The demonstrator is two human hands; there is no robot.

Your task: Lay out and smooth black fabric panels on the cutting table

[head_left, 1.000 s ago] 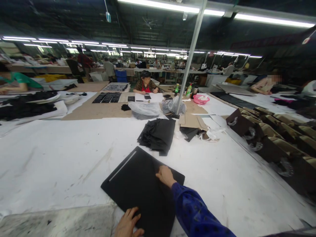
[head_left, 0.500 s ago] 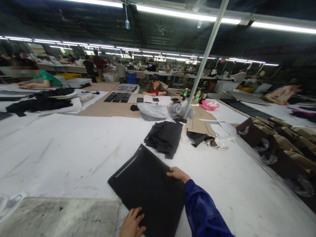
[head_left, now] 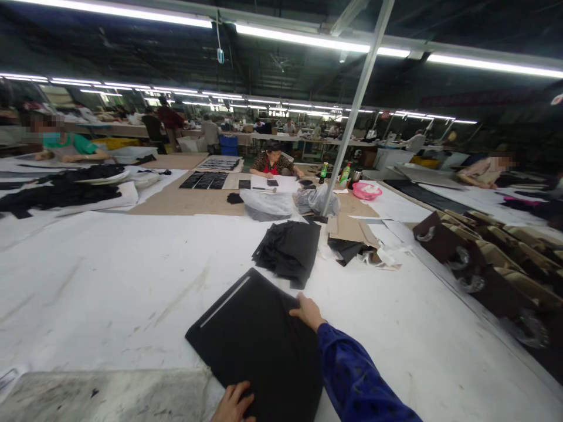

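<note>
A large black panel (head_left: 250, 334) with a pale strip along its left edge lies flat on the white table (head_left: 109, 287) in front of me. My right hand (head_left: 308, 310), in a blue patterned sleeve, rests at the panel's far right corner with fingers gripping the edge. At the bottom of the view my left hand (head_left: 233, 404) presses flat on the panel's near edge. A stack of black cut pieces (head_left: 288, 249) lies just beyond the panel.
A metal pole (head_left: 352, 117) rises behind the stack, with plastic bags (head_left: 268, 205) and cardboard (head_left: 347, 228) at its foot. Brown bags (head_left: 484, 258) line the right side. A stained grey board (head_left: 105, 395) lies near left. Other people work at far tables.
My right hand slid from the middle of the panel to its far right corner. The view shifted slightly; the panel stays flat.
</note>
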